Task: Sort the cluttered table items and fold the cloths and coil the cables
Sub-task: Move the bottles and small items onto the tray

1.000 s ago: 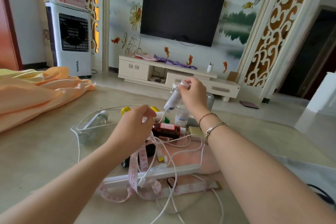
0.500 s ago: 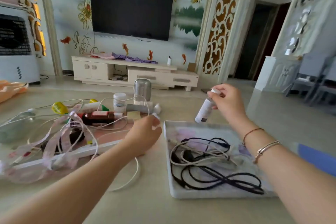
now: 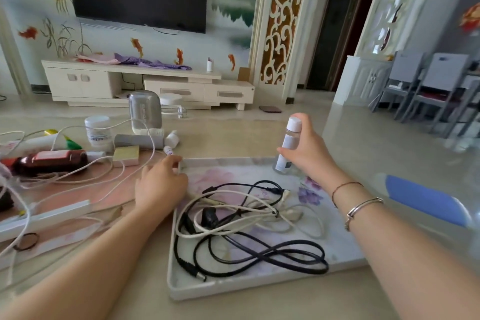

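your right hand point(image 3: 307, 153) – fingers wrapped round spray bottle point(image 3: 287, 147), upright over tray point(image 3: 233, 289) far right corner | left hand point(image 3: 161, 184) – fingers relaxed, on tray's far left edge | cables point(image 3: 249, 228) tangled inside tray

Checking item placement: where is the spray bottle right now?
The spray bottle stands upright in the right hand, at the tray's far right corner, beyond the tangled cables.
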